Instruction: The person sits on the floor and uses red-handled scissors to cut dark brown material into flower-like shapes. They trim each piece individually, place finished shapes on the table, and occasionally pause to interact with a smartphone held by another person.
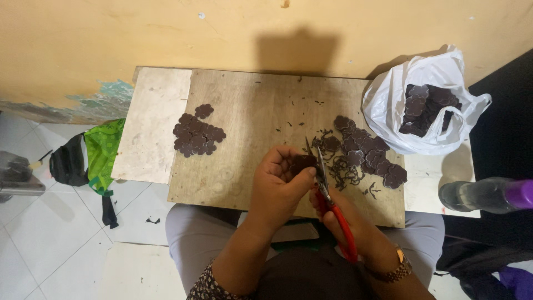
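My left hand [280,180] pinches a dark brown flower-shaped piece [302,163] over the wooden board [250,111]. My right hand [350,219] grips red-handled scissors [327,191], whose blades meet the right edge of that piece. Thin dark trimmings [347,172] lie just right of the blades. A pile of similar brown pieces [369,151] spreads to the right, and a smaller pile [197,135] lies on the board's left part.
A white plastic bag [388,105] holding more brown pieces stands at the back right. A clear bottle with a purple cap [488,194] lies at the right edge. A green and black bag [89,158] hangs left of the board. The yellow wall [222,33] is behind.
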